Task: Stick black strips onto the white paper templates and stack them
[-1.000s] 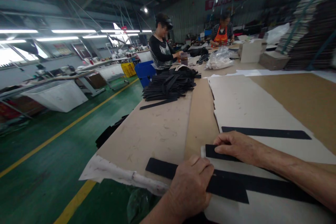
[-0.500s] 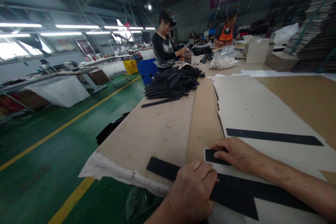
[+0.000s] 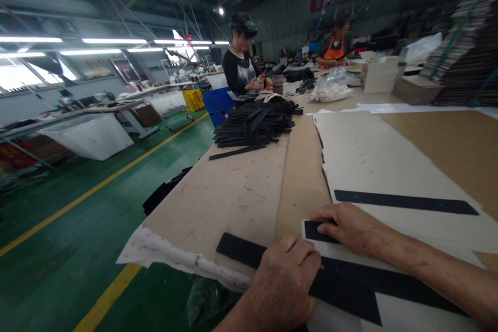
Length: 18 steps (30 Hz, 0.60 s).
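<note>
At the bottom centre of the frame the left hand (image 3: 286, 282) lies flat, fingers loosely curled, pressing on a long black strip (image 3: 342, 285) — it grips nothing. The right hand (image 3: 346, 225), just above it, rests its fingers on the end of a second black strip (image 3: 315, 231) lying on the white paper sheet (image 3: 361, 155). Both strips look thin, light and flexible — probably best lifted at one end by a pinch. A third strip (image 3: 404, 201) lies farther right; a pile of strips (image 3: 254, 124) sits in the upper middle.
</note>
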{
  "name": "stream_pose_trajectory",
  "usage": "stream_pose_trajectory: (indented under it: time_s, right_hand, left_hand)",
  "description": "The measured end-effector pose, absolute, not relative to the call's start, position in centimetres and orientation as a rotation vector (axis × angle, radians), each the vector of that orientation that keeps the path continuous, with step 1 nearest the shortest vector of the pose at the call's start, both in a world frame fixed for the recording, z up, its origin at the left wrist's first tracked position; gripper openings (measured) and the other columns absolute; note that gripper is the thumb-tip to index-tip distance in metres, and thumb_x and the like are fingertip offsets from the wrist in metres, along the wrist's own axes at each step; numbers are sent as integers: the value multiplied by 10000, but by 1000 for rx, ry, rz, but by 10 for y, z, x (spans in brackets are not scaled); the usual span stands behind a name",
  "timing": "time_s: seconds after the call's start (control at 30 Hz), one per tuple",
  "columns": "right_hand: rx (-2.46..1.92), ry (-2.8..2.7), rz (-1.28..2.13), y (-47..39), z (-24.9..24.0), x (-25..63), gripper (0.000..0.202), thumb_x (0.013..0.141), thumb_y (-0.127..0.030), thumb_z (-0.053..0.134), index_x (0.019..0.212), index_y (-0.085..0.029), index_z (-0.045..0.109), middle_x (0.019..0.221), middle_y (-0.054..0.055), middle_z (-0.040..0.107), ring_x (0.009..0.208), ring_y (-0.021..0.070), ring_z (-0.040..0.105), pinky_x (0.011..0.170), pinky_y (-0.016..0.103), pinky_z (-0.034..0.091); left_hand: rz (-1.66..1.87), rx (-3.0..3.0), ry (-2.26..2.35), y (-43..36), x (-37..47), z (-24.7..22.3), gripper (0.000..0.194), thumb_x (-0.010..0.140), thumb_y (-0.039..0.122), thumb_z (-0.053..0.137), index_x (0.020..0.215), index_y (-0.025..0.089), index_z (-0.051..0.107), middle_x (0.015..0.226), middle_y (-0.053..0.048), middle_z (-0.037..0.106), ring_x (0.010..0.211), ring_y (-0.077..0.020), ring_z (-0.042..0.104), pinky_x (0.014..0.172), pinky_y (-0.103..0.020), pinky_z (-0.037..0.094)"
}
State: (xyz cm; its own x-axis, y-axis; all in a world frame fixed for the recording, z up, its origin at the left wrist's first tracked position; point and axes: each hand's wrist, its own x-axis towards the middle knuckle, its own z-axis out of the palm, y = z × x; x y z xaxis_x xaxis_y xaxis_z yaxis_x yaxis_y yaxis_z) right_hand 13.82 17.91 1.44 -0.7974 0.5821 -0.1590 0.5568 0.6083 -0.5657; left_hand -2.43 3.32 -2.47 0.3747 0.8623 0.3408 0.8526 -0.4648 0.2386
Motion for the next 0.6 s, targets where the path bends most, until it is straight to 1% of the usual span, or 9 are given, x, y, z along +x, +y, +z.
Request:
stream_pose_trajectory:
  time_s: [0.17,0.2,0.27,0.33,0.37,0.5,0.6]
  right_hand:
    - [-966,-2816,898,178,14,138,316,857,-224,508,1039,-232,766,1004,55,769,958,250,690,832,338,490]
    - [-965,-2820,893,178,14,138,319,859,-222,505,1042,-232,766,1004,56,769,956,249,690,830,336,489]
    - [-955,-2831,877,177,15,138,317,860,-209,497,1023,-233,768,981,53,770,934,240,692,804,324,487]
    - [-956,-2845,842,174,15,136,305,857,-194,493,977,-234,771,944,49,768,902,233,692,772,315,478]
    - [-965,-2850,822,173,16,134,297,857,-192,494,958,-236,770,930,48,767,891,233,690,760,314,472]
    - [-990,-2829,803,174,19,134,258,853,-216,524,938,-250,765,915,38,763,889,233,681,752,312,452]
    - [-986,-2800,928,187,28,156,241,796,-247,612,992,-258,752,894,16,751,824,207,669,700,281,446]
  left_hand:
    - [651,2555,1645,32,-23,-23,280,833,204,537,1099,173,620,1104,-51,654,924,-235,564,805,-369,533]
    - [632,2541,1659,32,-22,-23,280,829,210,541,1095,178,621,1140,-56,644,942,-241,562,820,-377,534]
    - [591,2501,1712,32,-22,-22,313,801,231,569,1107,186,619,1289,-82,582,1027,-271,548,881,-412,528]
    - [538,2455,1756,32,-22,-20,389,767,251,603,1151,191,609,1412,-103,497,1098,-299,521,936,-444,511]
    - [504,2433,1766,32,-21,-19,424,752,256,614,1171,189,603,1436,-107,477,1108,-305,510,946,-450,507]
    - [419,2365,1766,34,-21,-16,464,712,232,619,1171,162,605,1415,-96,517,1083,-299,490,965,-448,503]
    - [451,2338,1766,36,-21,-16,495,697,188,597,1191,156,608,1420,-89,522,1126,-297,470,1013,-449,479]
